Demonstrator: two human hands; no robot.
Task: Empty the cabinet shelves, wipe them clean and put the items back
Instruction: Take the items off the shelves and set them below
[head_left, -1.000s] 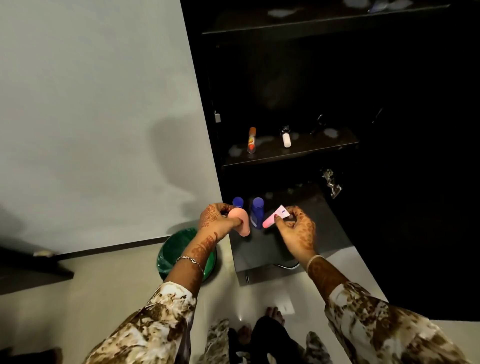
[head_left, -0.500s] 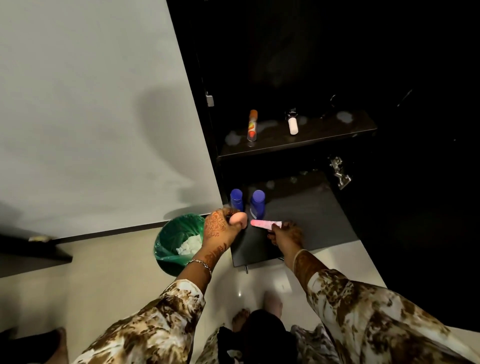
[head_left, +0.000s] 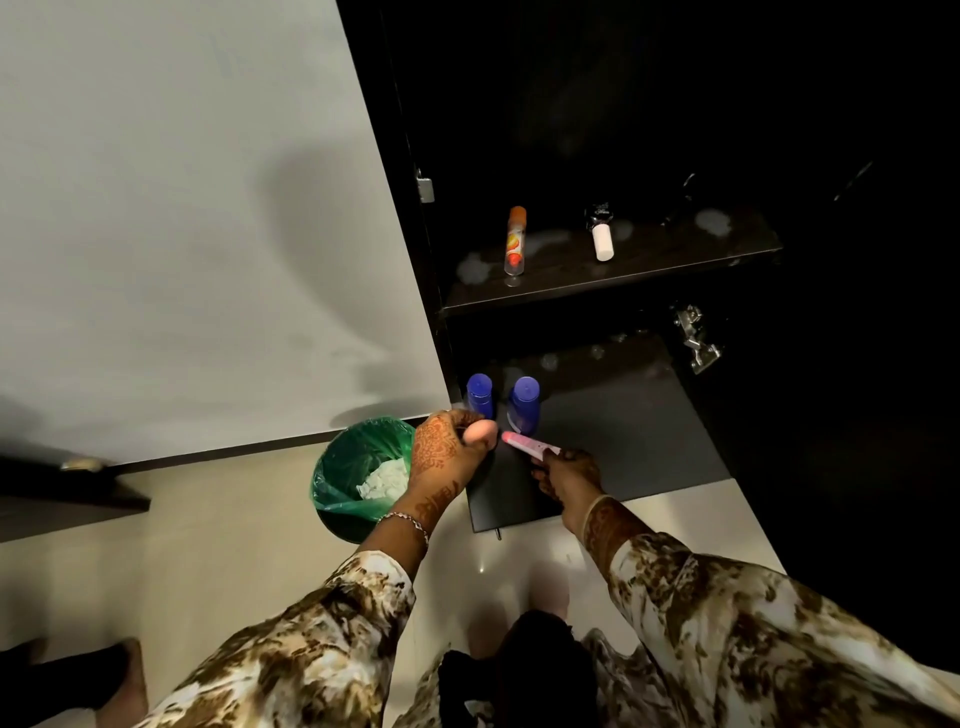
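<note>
Both hands have dropped toward the bottom shelf at frame centre. The left hand grips a peach bottle; the right hand pinches a pink tube, its tip just beside the blue bottles. Recommended: set each down upright, clear of those bottles.

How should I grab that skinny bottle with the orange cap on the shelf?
Wrap your fingers round the middle of the orange-capped bottle, coming straight in from the open front. It stands upright, tall and thin, near the front edge of the shelf, with free space on both sides, so a top-only grab might tip it.
</note>
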